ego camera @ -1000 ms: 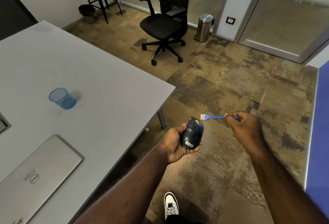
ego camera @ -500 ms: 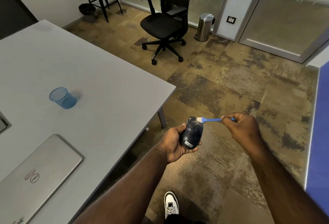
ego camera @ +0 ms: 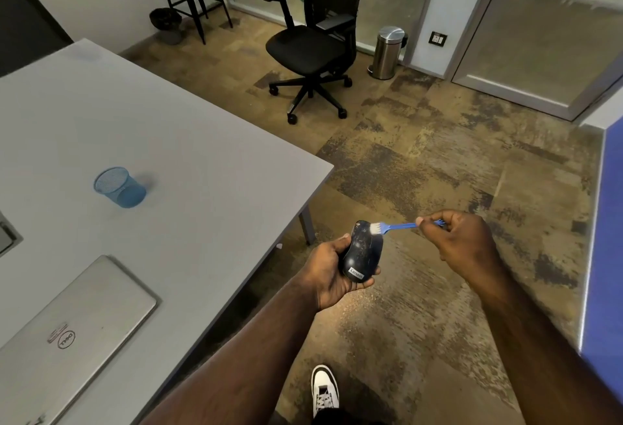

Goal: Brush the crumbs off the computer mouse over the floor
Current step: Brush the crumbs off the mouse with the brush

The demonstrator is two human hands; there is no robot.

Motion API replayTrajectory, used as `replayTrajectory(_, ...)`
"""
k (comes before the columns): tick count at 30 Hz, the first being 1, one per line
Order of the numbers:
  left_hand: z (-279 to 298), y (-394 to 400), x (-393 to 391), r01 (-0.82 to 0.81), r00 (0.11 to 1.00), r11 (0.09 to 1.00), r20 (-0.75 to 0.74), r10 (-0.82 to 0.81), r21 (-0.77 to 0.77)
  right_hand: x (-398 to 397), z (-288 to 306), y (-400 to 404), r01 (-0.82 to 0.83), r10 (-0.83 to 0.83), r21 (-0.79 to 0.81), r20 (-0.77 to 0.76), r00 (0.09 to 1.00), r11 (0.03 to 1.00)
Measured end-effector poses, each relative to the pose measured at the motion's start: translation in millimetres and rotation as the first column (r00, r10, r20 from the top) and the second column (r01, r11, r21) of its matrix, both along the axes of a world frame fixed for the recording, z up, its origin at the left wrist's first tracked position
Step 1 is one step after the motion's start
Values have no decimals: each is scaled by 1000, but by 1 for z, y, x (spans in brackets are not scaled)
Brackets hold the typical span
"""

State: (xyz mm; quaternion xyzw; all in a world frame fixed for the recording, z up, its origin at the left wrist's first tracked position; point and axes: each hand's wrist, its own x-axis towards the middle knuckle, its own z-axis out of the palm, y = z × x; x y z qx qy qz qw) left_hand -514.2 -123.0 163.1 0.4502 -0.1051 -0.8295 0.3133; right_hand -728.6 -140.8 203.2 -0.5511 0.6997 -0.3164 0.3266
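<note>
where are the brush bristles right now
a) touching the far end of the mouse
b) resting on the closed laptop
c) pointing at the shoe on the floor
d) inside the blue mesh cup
a: the white bristles of the blue brush, held by the right hand, lie against the far end of the computer mouse that the left hand holds out past the table edge, over the floor.
</note>
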Motion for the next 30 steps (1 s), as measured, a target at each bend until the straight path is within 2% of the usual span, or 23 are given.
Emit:
replayTrajectory(2,1,1,0,2,1000,1000,-9,-2,0,-3,-3,-1,91,-93,-44,-41,995,995)
replayTrajectory(4,2,2,0,0,1000,1000,-16,0,-4,-5,-3,1,96,-94,-53,33,995,994)
replayTrajectory(8,2,1,3,-16,1000,1000,-15,16,-1,-2,4,11,-134,136,-24,154,979,991)
replayTrajectory(10,1,2,3,-21,1000,1000,-6,21,0,-2,6,12,-154,159,-45,161,974,987)
replayTrajectory(14,2,2,2,-35,999,999,-19,35,8,0,10,14,-116,116,-195,-14,993,974)
replayTrajectory(16,2,1,1,-45,999,999,-16,45,3,2,13,20,-243,222,-202,-122,968,949)
replayTrajectory(19,0,1,1,-59,998,998,4,59,-12,1,16,28,-381,351,-216,-163,922,899)
replayTrajectory(23,-1,1,0,-76,997,997,20,77,-23,4,25,31,-357,281,-313,-262,923,880)
replayTrajectory(28,-1,-3,-3,-143,990,989,-23,143,-26,6,27,44,-596,547,-93,-305,779,798)
replayTrajectory(30,-1,-4,-2,-160,987,986,-29,160,-33,3,28,46,-599,553,-91,-298,778,795)
